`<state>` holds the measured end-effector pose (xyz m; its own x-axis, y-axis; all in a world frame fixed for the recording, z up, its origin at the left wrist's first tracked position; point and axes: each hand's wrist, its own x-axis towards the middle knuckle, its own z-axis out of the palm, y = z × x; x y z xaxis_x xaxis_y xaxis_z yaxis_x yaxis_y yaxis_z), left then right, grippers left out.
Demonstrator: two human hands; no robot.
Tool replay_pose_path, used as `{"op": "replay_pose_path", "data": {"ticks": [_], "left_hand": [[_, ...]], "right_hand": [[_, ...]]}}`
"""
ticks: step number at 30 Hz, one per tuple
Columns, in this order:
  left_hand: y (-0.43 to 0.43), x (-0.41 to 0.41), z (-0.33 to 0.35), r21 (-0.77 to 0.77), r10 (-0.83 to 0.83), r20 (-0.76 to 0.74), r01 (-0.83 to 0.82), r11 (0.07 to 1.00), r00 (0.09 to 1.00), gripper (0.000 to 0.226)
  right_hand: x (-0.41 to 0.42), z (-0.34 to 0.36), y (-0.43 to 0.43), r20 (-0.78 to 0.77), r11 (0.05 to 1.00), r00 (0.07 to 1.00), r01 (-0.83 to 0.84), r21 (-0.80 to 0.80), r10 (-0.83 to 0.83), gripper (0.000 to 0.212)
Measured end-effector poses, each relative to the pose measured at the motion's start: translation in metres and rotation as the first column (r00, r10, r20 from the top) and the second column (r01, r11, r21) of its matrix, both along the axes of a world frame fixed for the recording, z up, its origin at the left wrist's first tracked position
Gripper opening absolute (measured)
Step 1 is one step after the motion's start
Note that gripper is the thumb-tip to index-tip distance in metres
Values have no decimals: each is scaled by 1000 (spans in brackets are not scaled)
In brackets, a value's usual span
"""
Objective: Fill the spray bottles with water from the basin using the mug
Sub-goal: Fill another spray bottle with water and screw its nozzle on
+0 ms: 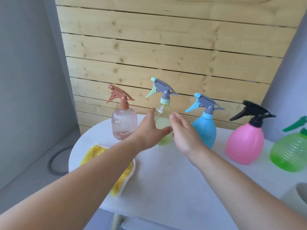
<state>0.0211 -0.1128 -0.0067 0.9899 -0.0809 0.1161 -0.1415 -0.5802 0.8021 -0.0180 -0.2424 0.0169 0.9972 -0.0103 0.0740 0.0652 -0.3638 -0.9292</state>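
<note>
Several spray bottles stand in a row on the white table (166, 180): a clear pinkish bottle (124, 125) with a brown head, a clear pale-green bottle (163, 118) with a grey and mint head, a blue bottle (205, 128), a pink bottle (245, 143) with a black head, and a green ribbed bottle (292, 153) at the right edge. My left hand (149, 130) and my right hand (184, 131) are stretched out on either side of the pale-green bottle, fingers apart, close to it; contact is unclear. At the lower right edge a grey rim (301, 191) shows, possibly the basin. No mug is visible.
A yellow cloth (99, 153) lies on the table's left part, under my left forearm. A wooden slatted wall (166, 47) stands behind the bottles. A dark hose loop (56, 161) lies on the grey floor to the left.
</note>
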Motion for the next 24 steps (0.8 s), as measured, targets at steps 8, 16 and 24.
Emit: {"op": "replay_pose_path", "data": {"ticks": [8, 16, 24], "left_hand": [[-8, -24, -9, -68, 123, 172, -113, 991, 977, 75], [-24, -115, 9, -83, 109, 289, -88, 993, 951, 81], [-58, -229, 19, -2, -52, 191, 53, 999, 980, 75]], "right_hand": [[-18, 6, -9, 20, 1000, 1000, -9, 12, 8, 54], [-99, 37, -34, 67, 997, 998, -4, 71, 0, 35], [-174, 52, -75, 38, 916, 991, 105, 387, -129, 18]]}}
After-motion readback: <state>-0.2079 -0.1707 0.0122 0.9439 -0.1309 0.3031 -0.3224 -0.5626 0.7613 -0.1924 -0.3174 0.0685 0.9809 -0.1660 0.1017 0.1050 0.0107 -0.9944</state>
